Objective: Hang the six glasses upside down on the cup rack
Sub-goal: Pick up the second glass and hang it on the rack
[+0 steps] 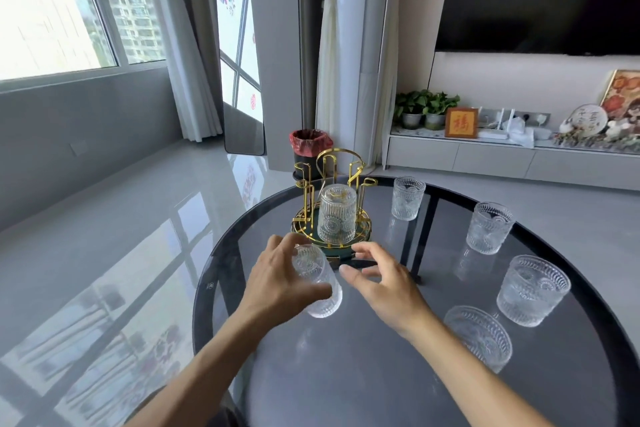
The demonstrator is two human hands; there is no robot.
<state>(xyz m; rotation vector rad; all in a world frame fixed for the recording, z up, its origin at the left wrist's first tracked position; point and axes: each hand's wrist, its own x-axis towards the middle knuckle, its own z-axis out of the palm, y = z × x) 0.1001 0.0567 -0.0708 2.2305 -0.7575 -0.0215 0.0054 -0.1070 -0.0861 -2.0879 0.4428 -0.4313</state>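
A gold wire cup rack (313, 184) on a green round base stands at the far side of the round dark glass table (346, 374). One embossed clear glass (336, 215) hangs upside down on its front peg. My left hand (277, 282) grips a second glass (318, 288), tilted, just in front of the rack. My right hand (381, 282) hovers open beside it, fingers spread toward the rack base. Upright glasses stand at the right: a far one (408, 198), a middle one (489, 227), a near one (531, 289). Another glass (479, 336) sits behind my right forearm.
The table's rim curves close to my left forearm. Beyond the table a black bin with a red liner (309, 152) stands on the glossy floor. A white TV cabinet (485, 158) with plants and ornaments runs along the right wall.
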